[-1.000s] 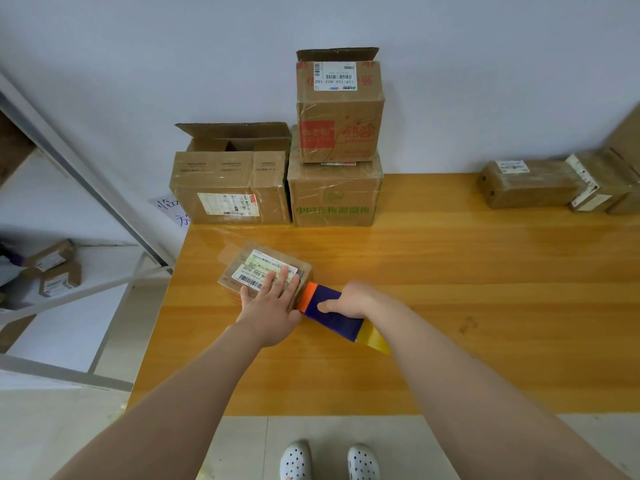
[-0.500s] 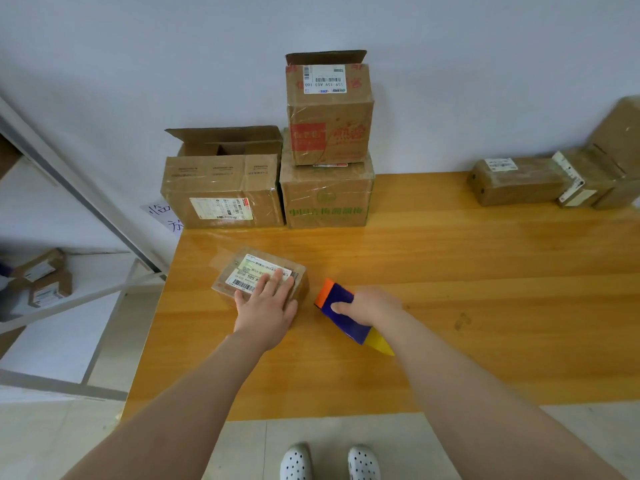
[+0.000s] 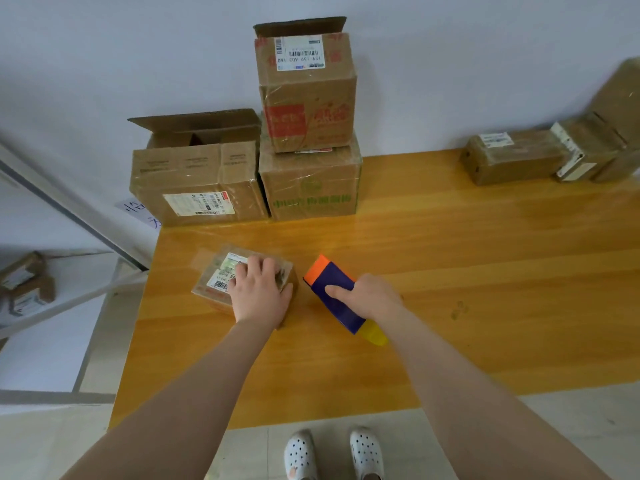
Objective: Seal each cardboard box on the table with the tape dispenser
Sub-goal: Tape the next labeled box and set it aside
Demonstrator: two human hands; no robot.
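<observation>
A small flat cardboard box [image 3: 221, 275] with a white label lies near the left edge of the wooden table [image 3: 450, 271]. My left hand [image 3: 259, 292] rests on top of it, fingers curled over the far edge and thumb against its right side. Just right of the box, clear of it, my right hand [image 3: 367, 296] grips the tape dispenser [image 3: 332, 292], a dark blue body with an orange front and a yellow rear end. Its orange end points toward the far left.
Against the wall stand an open-flapped box [image 3: 194, 181], a closed box with green print [image 3: 311, 188] and a red-printed box [image 3: 308, 95] stacked on it. More taped parcels [image 3: 512, 157] lie at the far right. The table's left edge drops beside a metal shelf [image 3: 52, 299].
The dispenser has pulled away to the right from the small box, leaving a gap. My left hand has slid further onto the box top and now curls over it.
</observation>
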